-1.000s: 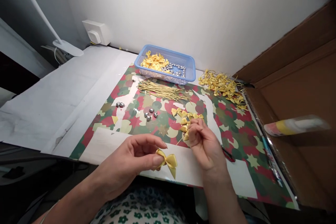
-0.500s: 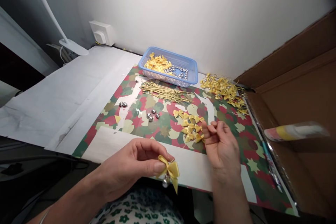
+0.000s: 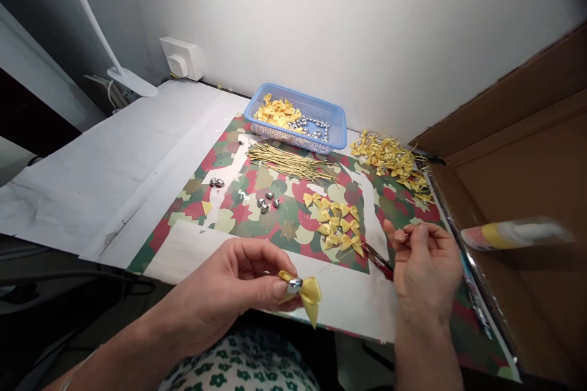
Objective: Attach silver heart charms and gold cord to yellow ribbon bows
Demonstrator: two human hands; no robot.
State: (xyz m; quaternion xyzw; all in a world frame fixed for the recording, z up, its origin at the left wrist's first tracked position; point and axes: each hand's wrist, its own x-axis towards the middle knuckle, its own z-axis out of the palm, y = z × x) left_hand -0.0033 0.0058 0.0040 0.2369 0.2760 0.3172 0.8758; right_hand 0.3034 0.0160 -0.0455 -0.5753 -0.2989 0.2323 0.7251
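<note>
1. Left hand (image 3: 229, 287): grip closed on a yellow ribbon bow (image 3: 310, 294), thumb and fingers pinching one loop. The other loop and tail hang free over the near edge of the tabletop (image 3: 92, 183). Held so, the knot faces up, likely to keep the silver bead (image 3: 294, 285) on it in sight.
2. Right hand (image 3: 426, 266): raised just right of the bow, fingertips (image 3: 400, 234) pressed together. Whether something thin lies between them cannot be told.
3. Loose bows (image 3: 337, 220): a small cluster on the patterned paper (image 3: 220, 208), between the hands and near enough to pick from.
4. Silver beads (image 3: 266, 201): a few left of the cluster, two more (image 3: 215, 182) apart.
5. Gold wires (image 3: 287, 162): a flat bundle, further back.
6. Blue basket (image 3: 340, 131): by the wall, holding bows and beads, seemingly the stock.
7. Heap of bows (image 3: 394, 156): right of the basket, kept apart from the loose ones.
8. Cardboard box (image 3: 527, 153): open, at the right edge.
</note>
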